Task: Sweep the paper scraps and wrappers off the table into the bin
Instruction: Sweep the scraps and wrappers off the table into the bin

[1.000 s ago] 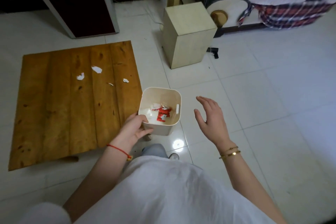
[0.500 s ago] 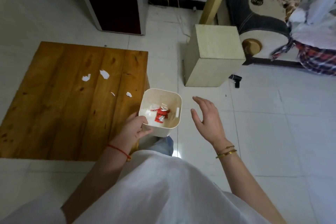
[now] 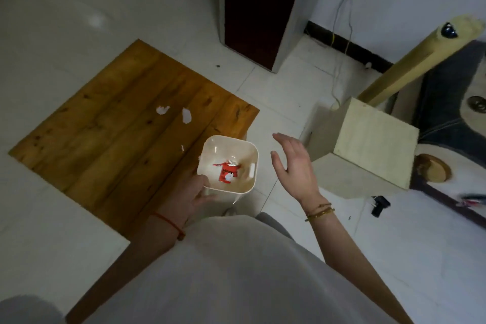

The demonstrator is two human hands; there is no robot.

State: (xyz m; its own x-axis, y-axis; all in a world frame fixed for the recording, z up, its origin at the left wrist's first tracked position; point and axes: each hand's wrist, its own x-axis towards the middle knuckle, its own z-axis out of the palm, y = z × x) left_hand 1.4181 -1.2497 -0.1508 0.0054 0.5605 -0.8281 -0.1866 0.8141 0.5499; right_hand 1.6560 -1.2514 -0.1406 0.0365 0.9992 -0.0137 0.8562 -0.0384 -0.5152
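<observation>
**Bin held at the surface's edge, scraps still on the wood**

The left hand (image 3: 193, 193) grasps the near-left corner of a small cream plastic bin (image 3: 228, 163), thumb over the rim and fingers under the wall, holding it against the right-hand edge of the low wooden surface (image 3: 105, 144). Inside the bin lies a crumpled red wrapper (image 3: 226, 172) with bits of white paper beside it. A red string bracelet (image 3: 168, 222) circles the left wrist.

The right hand (image 3: 295, 166) is released, palm turned toward the bin and fingers spread, hovering just to the right of it without touching it. Thin gold bangles (image 3: 319, 213) sit on that wrist.

Torn white paper scraps lie on the surface: one ragged scrap (image 3: 163, 110) toward the far side, a larger scrap (image 3: 186, 116) just right of it, and a tiny scrap (image 3: 182, 148) near the bin's far-left corner. All three are apart from the bin and from both hands.

Right of the hands a pale boxy stool (image 3: 368, 147) stands on the white tiled floor (image 3: 434, 258). A dark red cabinet (image 3: 257, 5) stands beyond the surface.
</observation>
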